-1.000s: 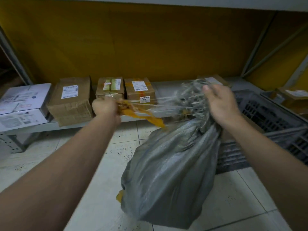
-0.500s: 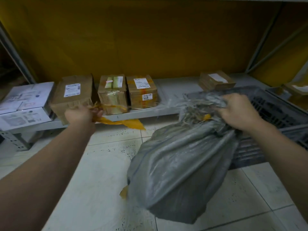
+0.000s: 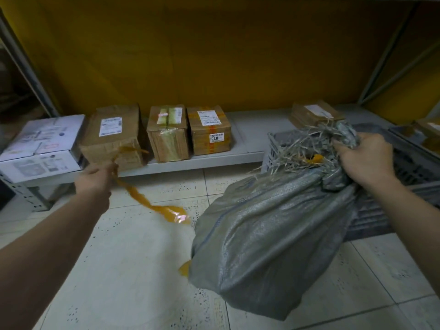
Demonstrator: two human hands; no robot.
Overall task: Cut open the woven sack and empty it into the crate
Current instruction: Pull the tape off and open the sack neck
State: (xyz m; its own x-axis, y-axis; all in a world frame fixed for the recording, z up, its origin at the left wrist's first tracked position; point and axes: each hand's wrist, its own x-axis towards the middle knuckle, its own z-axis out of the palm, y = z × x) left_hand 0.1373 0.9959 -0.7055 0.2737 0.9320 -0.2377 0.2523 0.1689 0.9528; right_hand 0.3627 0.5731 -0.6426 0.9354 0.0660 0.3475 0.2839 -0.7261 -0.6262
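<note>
Bulging grey sack (image 3: 269, 236) beside slatted crate (image 3: 409, 167)

A low grey shelf (image 3: 247, 129) runs across from nine to two o'clock. On it, from nine o'clock inward, sit a white box (image 3: 42, 148), a crumpled brown carton (image 3: 114, 136), two taped cartons (image 3: 167, 133) (image 3: 209, 129) side by side, and a flat parcel (image 3: 314, 114) at one o'clock. On the speckled tile floor (image 3: 133, 270), a grey slatted crate (image 3: 404, 167) stands at three o'clock.

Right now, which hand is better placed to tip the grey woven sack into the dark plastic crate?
Right. The right hand already grips the grey woven sack by its frayed neck, beside the dark plastic crate. The left hand is far off, holding a strip of orange tape.
</note>
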